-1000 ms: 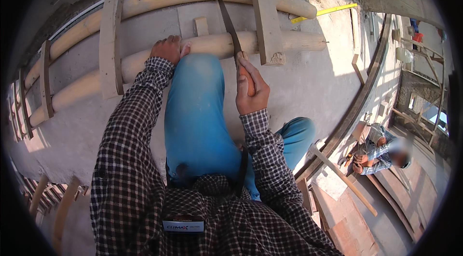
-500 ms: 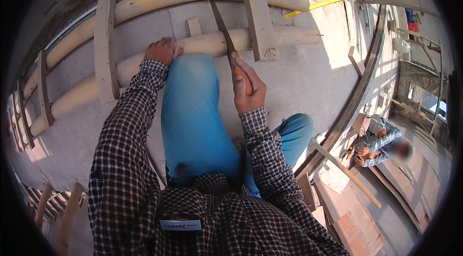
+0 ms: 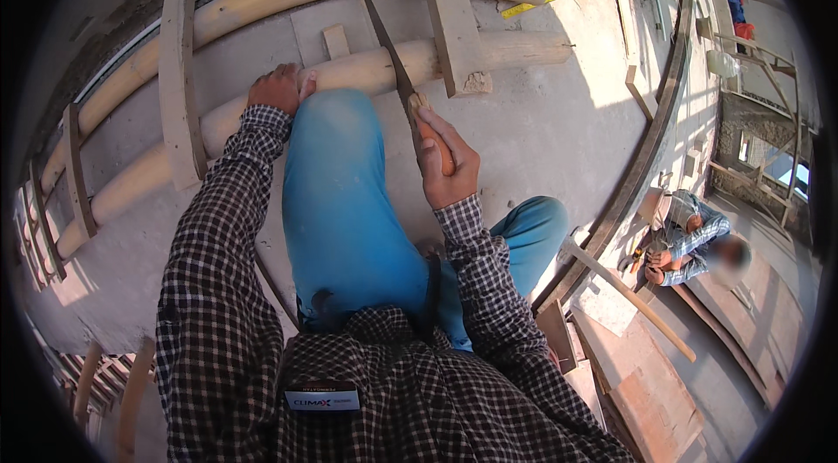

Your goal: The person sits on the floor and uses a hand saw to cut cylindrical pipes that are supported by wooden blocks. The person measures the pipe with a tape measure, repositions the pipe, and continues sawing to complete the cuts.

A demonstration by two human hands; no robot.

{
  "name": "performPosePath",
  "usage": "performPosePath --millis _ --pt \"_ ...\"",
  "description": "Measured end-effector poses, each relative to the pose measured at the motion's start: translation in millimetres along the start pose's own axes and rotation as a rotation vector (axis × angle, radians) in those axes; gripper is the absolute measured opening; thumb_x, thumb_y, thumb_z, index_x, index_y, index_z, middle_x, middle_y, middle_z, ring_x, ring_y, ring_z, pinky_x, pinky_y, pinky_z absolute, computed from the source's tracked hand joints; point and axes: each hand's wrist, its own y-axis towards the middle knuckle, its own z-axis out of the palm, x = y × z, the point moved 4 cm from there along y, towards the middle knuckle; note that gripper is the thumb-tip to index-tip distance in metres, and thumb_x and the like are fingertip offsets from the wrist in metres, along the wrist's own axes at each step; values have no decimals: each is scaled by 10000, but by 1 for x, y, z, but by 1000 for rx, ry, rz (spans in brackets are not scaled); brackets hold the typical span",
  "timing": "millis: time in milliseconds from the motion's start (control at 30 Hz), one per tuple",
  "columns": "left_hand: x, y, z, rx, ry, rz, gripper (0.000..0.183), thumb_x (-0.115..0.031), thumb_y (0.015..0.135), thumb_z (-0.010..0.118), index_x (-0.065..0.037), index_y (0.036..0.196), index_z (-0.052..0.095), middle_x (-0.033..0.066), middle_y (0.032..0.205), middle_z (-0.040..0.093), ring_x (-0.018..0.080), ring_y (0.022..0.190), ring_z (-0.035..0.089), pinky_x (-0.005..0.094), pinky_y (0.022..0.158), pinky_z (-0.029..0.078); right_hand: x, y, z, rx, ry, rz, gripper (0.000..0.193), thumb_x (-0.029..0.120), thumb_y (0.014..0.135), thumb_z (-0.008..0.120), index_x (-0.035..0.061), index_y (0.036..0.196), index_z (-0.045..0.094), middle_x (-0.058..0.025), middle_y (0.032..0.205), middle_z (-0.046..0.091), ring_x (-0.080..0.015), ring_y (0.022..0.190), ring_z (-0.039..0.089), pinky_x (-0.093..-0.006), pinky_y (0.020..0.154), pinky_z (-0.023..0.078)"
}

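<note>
Your right hand (image 3: pixel 453 177) wraps the handle (image 3: pixel 443 151), the sound place to hold this probably light, springy saw (image 3: pixel 395 60), its blade across the near pole (image 3: pixel 345 73), where your left hand (image 3: pixel 276 90) rests, grip unclear.

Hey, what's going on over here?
Someone in a checked shirt has a hand saw in the right hand, its blade reaching across the nearer pole to the farther pole. The left hand rests on the nearer pole. Whether the blade has cut in is hard to tell. Wooden crosspieces span both poles, and another person sits off to the right.
</note>
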Motion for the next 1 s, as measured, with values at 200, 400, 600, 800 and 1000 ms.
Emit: performPosePath --millis 200,400,600,800,1000 --pt "-7 1 4 -7 28 36 666 -565 992 389 1 1267 608 219 1203 660 387 1017 673 462 946 531 52 -95 -63 38 -29 120 350 120 979 520 -23 1283 616 -233 1236 665 -300 1136 659 -364 990 488" --pt "-3 13 -5 -43 61 7 634 -539 994 398 -6 1261 613 212 1177 672 378 1014 677 458 922 542 -19 32 20 -47 4 -112 394 245 1007 547 -13 1296 619 -193 1145 697 -218 1024 664 -327 906 515" --pt "4 -1 5 -42 19 36 626 -543 997 399 -10 1237 624 201 1159 676 372 998 684 453 915 546 49 -100 -66 87 -82 108 404 225 1001 526 -29 1306 601 -202 1155 691 -229 1012 665 -319 902 513" --pt "-16 3 2 -23 53 65 586 -516 994 427 -6 1194 636 190 1122 688 370 962 693 458 889 553 -24 5 10 -12 16 30 345 116 961 547 -12 1272 623 -228 1153 689 -281 1064 684 -350 925 517" --pt "8 -2 4 -132 3 32 566 -497 987 440 -4 1166 652 200 1082 697 379 933 697 462 880 558 28 -42 -31 122 -19 159 350 152 977 534 6 1281 625 -248 1192 677 -308 1080 684 -361 953 514"
